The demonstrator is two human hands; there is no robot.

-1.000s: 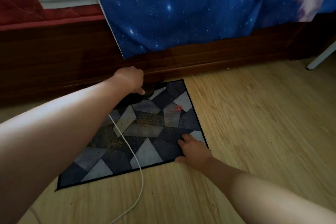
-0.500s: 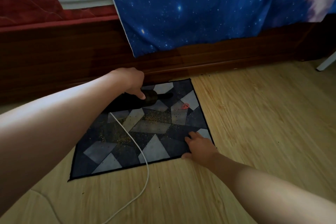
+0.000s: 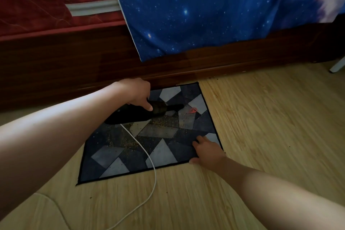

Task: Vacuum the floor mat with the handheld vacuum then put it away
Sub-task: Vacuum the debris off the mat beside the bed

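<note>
A dark floor mat [image 3: 162, 155] with grey geometric patches lies on the wooden floor against the bed base. Yellowish crumbs are scattered over its middle. My left hand [image 3: 138, 92] grips the black handheld vacuum [image 3: 141, 113] from above, and its nozzle points right over the mat's far part. A white cord [image 3: 149, 157] runs from the vacuum's rear across the mat toward me. My right hand [image 3: 208, 150] presses flat on the mat's near right corner. A small red scrap [image 3: 193, 110] lies on the mat just beyond the nozzle.
A dark wooden bed base [image 3: 74, 69] runs along the far side, with a red mattress [image 3: 46, 5] and a hanging blue starry sheet [image 3: 205, 11]. Light wooden floor [image 3: 270, 127] spreads right and toward me. A white furniture leg [image 3: 337, 65] stands far right.
My left hand has drawn the vacuum back from the mat's far edge, toward its middle, so more of its body and nozzle shows. My right hand stays on the corner.
</note>
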